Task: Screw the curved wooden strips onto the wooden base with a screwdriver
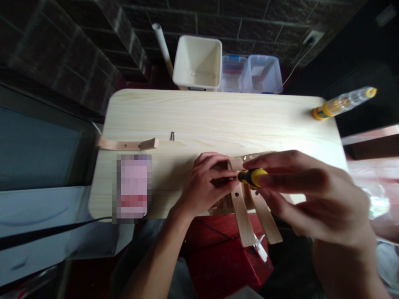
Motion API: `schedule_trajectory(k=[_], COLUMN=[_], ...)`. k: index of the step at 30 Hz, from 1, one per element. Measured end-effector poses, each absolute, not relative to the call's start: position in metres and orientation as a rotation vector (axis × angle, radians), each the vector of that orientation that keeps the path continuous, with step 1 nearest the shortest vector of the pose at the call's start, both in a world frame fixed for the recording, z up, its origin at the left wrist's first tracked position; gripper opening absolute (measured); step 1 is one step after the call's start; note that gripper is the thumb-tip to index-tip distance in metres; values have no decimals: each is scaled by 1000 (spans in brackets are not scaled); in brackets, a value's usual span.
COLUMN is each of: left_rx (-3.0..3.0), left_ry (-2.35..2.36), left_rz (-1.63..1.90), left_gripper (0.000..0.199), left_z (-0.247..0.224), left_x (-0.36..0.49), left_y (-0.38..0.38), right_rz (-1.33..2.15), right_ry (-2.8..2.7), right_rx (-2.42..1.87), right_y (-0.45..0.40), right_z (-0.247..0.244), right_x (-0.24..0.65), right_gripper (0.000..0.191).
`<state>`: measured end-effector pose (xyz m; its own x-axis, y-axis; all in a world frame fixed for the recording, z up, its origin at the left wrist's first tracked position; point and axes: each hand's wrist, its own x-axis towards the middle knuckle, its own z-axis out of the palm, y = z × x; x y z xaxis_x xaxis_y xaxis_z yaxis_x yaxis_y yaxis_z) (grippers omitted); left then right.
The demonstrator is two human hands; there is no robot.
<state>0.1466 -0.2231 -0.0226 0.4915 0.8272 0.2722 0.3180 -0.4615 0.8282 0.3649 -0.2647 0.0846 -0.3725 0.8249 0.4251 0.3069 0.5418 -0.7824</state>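
A screwdriver [253, 177] with a yellow and black handle is gripped in the fingers of my right hand [324, 195], its front end pointing left. My left hand [208, 178] reaches over a wooden assembly [243, 218] at the table's front edge. Its fingertips close together around the screwdriver's front end; whatever they pinch there is hidden. The assembly has two long pale slats with dark holes, hanging past the table edge, and a curved piece under my left fingertips. My hands cover much of it.
On the pale table [218, 112] lie a few screws [172, 136], a curved wooden piece [127, 144] with holes, and a blurred-out phone [134, 187]. A clear yellow-ended tube [344, 104] stands at the far right corner. Bins [198, 62] sit behind the table.
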Motion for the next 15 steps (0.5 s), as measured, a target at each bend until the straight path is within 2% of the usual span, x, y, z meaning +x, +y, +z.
schedule_trajectory(k=[15], left_rx=[2012], left_ry=[946], left_rz=[901], left_gripper=[10], left_z=[-22], left_x=[147], left_y=[-224], right_rz=[743], right_ry=[-1992], right_rx=[-961], right_y=[-266], right_z=[90], right_x=[362], right_gripper=[29])
